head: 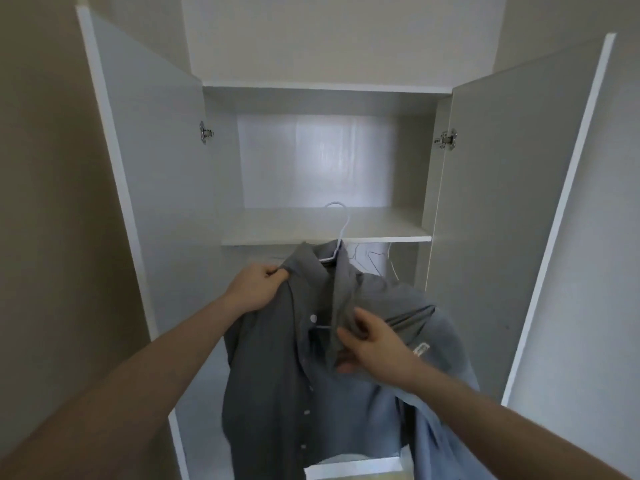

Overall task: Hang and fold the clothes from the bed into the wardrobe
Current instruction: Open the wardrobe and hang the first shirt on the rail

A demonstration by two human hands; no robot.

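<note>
two bare forearms reach in from the bottom corners toward an open wardrobe (491, 209). right hand (375, 344): fingers and thumb curled around a bunched fold of the shirt's front edge, below the collar, holding it. left hand (256, 289): fingers pinching the shirt's left shoulder just beside the collar, holding it up. shirt (273, 375): grey, button-front, white buttons down the placket, front hanging open; it sits on a hanger and hangs between the two hands, in front of the wardrobe's lower section, its hem running out of view at the bottom. the right side of the cloth looks bluer and carries a small white label near the right wrist. hanger (337, 230): white, its hook rising upright out of the collar and crossing the front edge of the shelf as seen from here; whether the hook is on anything cannot be told. a pale bar of the hanger shows inside the open front near the top button. a white ledge shows at the bottom edge, below the shirt. shelf (381, 226): white, horizontal, with a bare compartment above it. spare hangers (375, 259): thin, pale, just under the shelf, to the right of the collar. doors: left door (149, 150) and right door (512, 174) both swung wide, each with a metal hinge on its inner edge.
</note>
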